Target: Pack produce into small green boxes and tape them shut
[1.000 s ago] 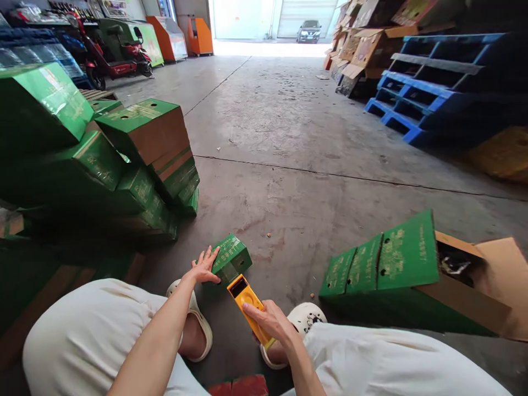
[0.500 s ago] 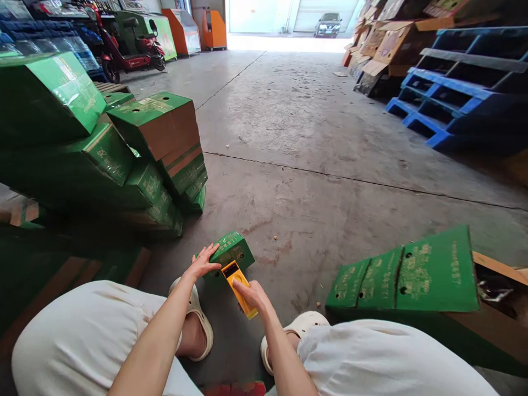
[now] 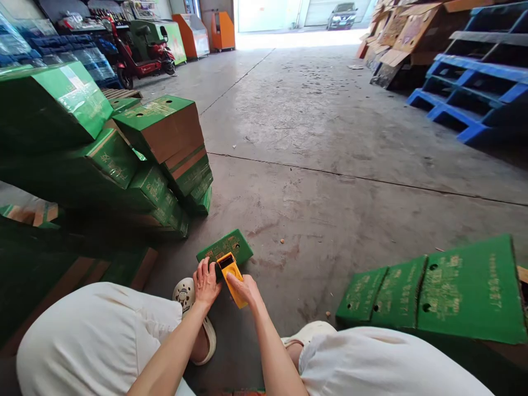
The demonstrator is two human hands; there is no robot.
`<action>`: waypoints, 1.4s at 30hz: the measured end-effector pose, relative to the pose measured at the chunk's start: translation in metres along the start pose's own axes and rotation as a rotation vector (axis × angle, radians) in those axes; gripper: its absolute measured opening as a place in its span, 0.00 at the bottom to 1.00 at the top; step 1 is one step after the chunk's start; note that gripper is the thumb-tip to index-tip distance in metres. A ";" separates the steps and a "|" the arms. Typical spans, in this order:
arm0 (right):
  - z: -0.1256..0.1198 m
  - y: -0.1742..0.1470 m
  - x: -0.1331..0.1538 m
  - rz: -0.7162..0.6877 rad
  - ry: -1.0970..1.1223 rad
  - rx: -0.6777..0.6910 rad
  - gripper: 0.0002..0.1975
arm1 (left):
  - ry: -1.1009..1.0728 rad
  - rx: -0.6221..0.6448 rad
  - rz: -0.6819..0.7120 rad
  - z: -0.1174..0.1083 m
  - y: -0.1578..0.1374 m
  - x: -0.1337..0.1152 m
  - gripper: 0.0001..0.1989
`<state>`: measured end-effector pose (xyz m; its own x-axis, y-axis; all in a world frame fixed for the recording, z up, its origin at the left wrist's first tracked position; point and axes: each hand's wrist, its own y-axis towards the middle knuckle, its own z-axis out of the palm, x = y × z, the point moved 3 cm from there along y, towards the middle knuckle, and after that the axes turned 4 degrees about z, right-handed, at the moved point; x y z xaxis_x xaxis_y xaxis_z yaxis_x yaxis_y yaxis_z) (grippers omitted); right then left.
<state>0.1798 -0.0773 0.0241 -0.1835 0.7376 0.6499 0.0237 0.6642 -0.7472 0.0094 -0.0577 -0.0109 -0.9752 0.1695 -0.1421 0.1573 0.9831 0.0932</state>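
Low in front of me, between my feet, a small green cardboard box (image 3: 225,246) with printed lettering and a round hole is tilted. My left hand (image 3: 206,283) is at the box's near left side, fingers spread, their tips at its lower edge; whether they press on it I cannot tell. In my right hand (image 3: 244,289) is a yellow handheld device (image 3: 231,269) with a dark window at its far end, multimeter-like in shape. My thumb lies on top of it. The device's far end overlaps the box's near face in view, and I cannot tell if they touch.
Stacked green cartons (image 3: 160,132) stand at my left. More green cartons (image 3: 466,291) are by my right knee. Farther off are blue pallets (image 3: 474,82), brown boxes (image 3: 412,33), a red scooter (image 3: 140,60) and orange cabinets (image 3: 223,30). The concrete floor (image 3: 313,137) stretches ahead.
My left hand has come down from the box's upper left to its near side. The box has tipped and shows a different face. The device has shifted slightly left and up.
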 end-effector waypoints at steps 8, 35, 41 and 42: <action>0.006 0.014 0.020 -0.019 -0.029 -0.015 0.25 | -0.173 0.139 -0.199 0.021 0.031 0.007 0.30; 0.033 -0.063 -0.103 0.275 0.062 -0.107 0.27 | -0.324 0.330 -0.240 0.004 0.049 0.012 0.31; 0.029 -0.024 -0.088 0.322 0.054 -0.107 0.25 | -0.333 0.349 -0.243 0.003 0.054 0.015 0.31; 0.029 -0.018 -0.086 0.327 0.056 -0.101 0.25 | -0.332 0.354 -0.244 0.003 0.055 0.015 0.31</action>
<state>0.1666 -0.1564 -0.0220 -0.0963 0.9169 0.3874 0.1700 0.3986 -0.9012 0.0035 -0.0009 -0.0113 -0.8973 -0.1106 -0.4274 0.0311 0.9498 -0.3112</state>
